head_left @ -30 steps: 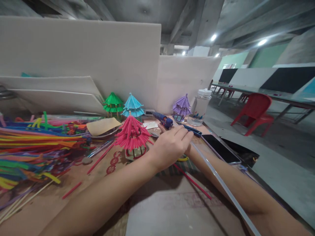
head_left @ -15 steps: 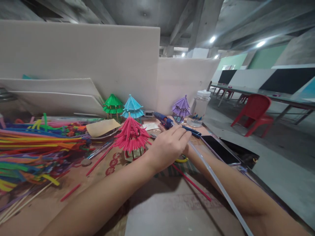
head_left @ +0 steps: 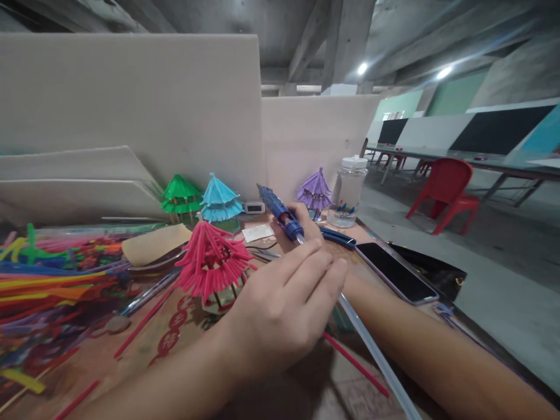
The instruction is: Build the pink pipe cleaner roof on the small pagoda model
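Observation:
My right hand [head_left: 311,223] is wrapped around a blue hot glue gun [head_left: 280,211], its nozzle pointing up and to the left. A long translucent glue stick [head_left: 371,344] runs from the gun's rear end toward the lower right. My left hand [head_left: 284,297] is closed around that stick just behind the gun; its fingertips are partly hidden. Left of my hands stands a small red pavilion [head_left: 214,259] with a two-tiered fringed roof and thin posts. Behind it are a light blue pavilion [head_left: 221,201] and a green pavilion [head_left: 180,195]. A purple pavilion [head_left: 315,189] stands farther right.
Colourful pipe cleaners [head_left: 56,280] are heaped at the left. A clear bottle [head_left: 347,195], dark blue pliers-like handles [head_left: 336,237] and a phone [head_left: 396,272] lie toward the right edge. White foam boards [head_left: 131,111] stand behind. A red chair [head_left: 448,186] is beyond the table.
Both hands and the glue gun have come nearer the camera, and the gun shows more fully. The view has shifted, with the pavilions now farther left.

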`<move>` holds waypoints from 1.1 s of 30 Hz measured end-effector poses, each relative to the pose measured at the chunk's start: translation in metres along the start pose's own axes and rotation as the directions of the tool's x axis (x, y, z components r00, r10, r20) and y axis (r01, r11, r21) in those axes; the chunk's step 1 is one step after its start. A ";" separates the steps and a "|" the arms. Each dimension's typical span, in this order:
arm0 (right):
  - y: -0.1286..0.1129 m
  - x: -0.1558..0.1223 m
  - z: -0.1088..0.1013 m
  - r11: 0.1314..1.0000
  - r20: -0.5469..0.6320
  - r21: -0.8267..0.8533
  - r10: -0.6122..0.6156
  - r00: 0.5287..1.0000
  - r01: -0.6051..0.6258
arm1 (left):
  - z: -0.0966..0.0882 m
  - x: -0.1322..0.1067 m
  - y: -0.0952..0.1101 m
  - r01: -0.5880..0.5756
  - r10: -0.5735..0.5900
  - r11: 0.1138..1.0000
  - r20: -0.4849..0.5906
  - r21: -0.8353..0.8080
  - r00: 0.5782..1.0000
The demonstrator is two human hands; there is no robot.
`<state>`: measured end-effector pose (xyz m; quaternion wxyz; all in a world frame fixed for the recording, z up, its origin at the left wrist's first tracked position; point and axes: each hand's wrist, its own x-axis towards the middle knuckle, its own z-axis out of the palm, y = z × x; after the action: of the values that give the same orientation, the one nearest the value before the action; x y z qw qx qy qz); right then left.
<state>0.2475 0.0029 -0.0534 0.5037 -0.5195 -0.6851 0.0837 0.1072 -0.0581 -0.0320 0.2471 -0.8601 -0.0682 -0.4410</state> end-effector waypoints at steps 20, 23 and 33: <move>-0.002 -0.005 0.004 0.989 -0.186 0.024 -0.138 0.973 0.144 | 0.003 -0.001 0.005 0.018 -0.009 0.993 -0.078 0.113 0.997; 0.000 -0.004 0.007 0.978 -0.253 0.008 -0.199 0.947 0.208 | 0.000 0.000 0.005 0.003 0.004 0.993 -0.055 0.114 0.999; 0.000 -0.006 0.008 0.962 -0.312 -0.030 -0.266 0.912 0.270 | -0.003 -0.003 -0.002 -0.006 0.011 0.992 -0.038 0.124 0.999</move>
<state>0.2406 0.0008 -0.0609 0.6162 -0.4240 -0.6605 -0.0649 0.1027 -0.0571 -0.0326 0.3031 -0.8346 -0.0871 -0.4516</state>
